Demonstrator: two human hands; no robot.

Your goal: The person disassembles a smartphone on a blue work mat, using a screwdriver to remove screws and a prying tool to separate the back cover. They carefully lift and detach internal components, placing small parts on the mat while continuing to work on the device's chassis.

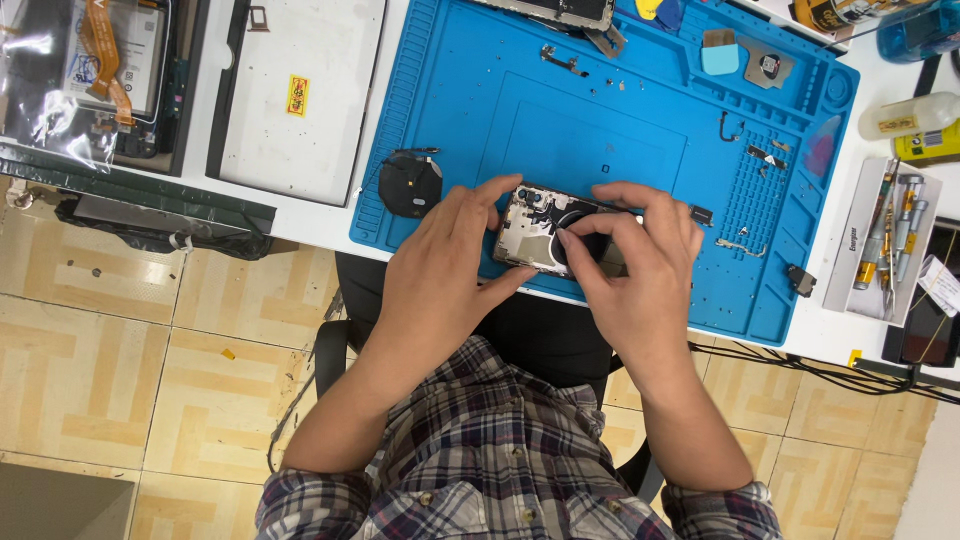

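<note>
Tiled flooring in a tan pattern is seen below a white workbench (330, 215), on which a blue silicone repair mat (600, 120) is laid, presumably so that small parts are kept from rolling away.

From the head view, an opened phone (545, 235) with its back removed is held at the mat's near edge. It is clasped at its left end by the left hand (440, 275), thumb under the near side and fingers curled over the far side, apparently to keep it steady. The right hand (640, 265) is closed over the phone's right end, with its thumb pressed onto a dark round part inside the body; whether anything small is pinched beneath that thumb cannot be told.

Just left of the grip a black round coil part (410, 185) is set on the mat, apart from the phone. Beyond the grip, tiny screws and brackets (565, 62) are scattered across the mat's far half, likely laid out in order of removal. To the right of the grip, past the mat's edge, a tray of screwdrivers (885, 235) is kept within reach. Far left of the grip, a white box lid (300, 90) and a bagged phone part (70, 80) are set aside. A plaid shirt (480, 450) is seen below the hands.
</note>
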